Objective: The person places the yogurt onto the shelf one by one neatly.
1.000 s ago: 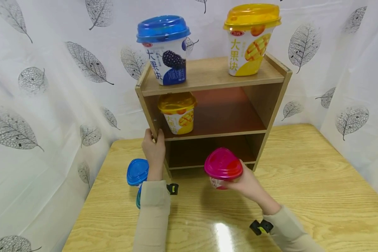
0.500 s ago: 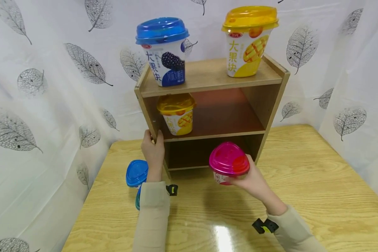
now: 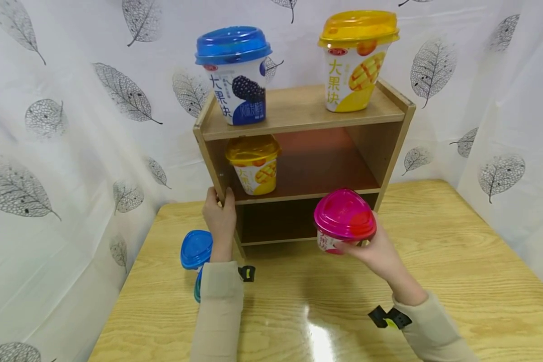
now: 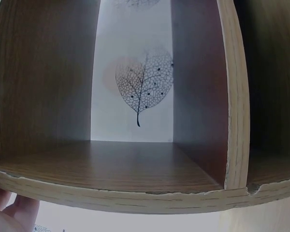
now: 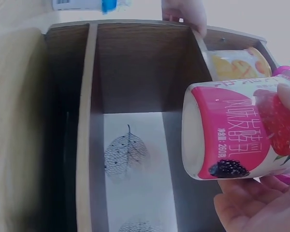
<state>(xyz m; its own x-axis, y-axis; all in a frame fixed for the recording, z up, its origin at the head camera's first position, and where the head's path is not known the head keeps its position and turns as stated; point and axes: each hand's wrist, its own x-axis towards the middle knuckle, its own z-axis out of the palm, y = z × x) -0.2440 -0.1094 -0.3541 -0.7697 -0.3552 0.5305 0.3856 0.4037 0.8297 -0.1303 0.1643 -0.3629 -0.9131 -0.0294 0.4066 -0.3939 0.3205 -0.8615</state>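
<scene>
My right hand (image 3: 380, 251) grips a pink-lidded yogurt cup (image 3: 345, 216) in front of the shelf's lower right part, above the table. In the right wrist view that yogurt cup (image 5: 232, 130) shows a strawberry and blackberry print, with thumb and fingers on opposite sides. My left hand (image 3: 221, 216) holds the left side panel of the small wooden shelf (image 3: 298, 197), thumb at its front edge. In the left wrist view only some fingers (image 4: 21, 210) show at the shelf's edge. A yellow-lidded cup (image 3: 255, 168) stands at the left of the middle compartment.
On the shelf top stand a blue-lidded cup (image 3: 235, 75) at left and a yellow-lidded cup (image 3: 357, 60) at right. A blue-lidded cup (image 3: 196, 249) and a teal-lidded one (image 3: 197, 286) are on the wooden table (image 3: 452, 251), partly behind the left arm.
My right hand has carried the pink-lidded yogurt cup up and to the right. The left hand keeps its hold on the shelf's side; the view has shifted slightly.
</scene>
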